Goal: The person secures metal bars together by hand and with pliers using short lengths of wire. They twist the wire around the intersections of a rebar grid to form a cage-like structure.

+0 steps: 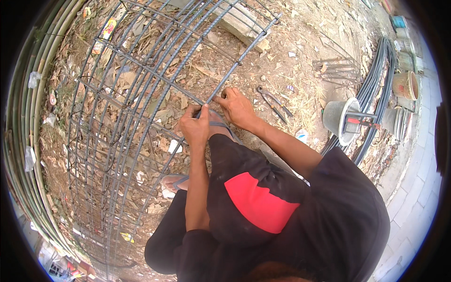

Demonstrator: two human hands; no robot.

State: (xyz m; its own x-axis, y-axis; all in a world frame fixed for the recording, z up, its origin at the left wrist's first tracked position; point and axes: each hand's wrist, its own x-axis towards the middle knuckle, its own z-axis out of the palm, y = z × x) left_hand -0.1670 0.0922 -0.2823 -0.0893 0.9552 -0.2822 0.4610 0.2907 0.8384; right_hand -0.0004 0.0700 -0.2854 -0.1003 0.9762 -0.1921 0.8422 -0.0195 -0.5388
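Observation:
A long cage of ribbed steel rebar with thin cross ties stretches over the ground to my left and ahead. At a crossing on its near edge, my left hand has thumb and fingers closed around the steel. My right hand is just right of the same crossing, its fingers curled and pinched close to the outer bar. Whatever lies between the right fingertips is too small to make out. A pair of pincers lies on the ground to the right of my right hand.
Bamboo poles run along the left. A concrete block lies beneath the cage's far end. To the right are a grey bucket with a red-marked tool across it, bundled dark bars, wire stirrups and a tan bucket.

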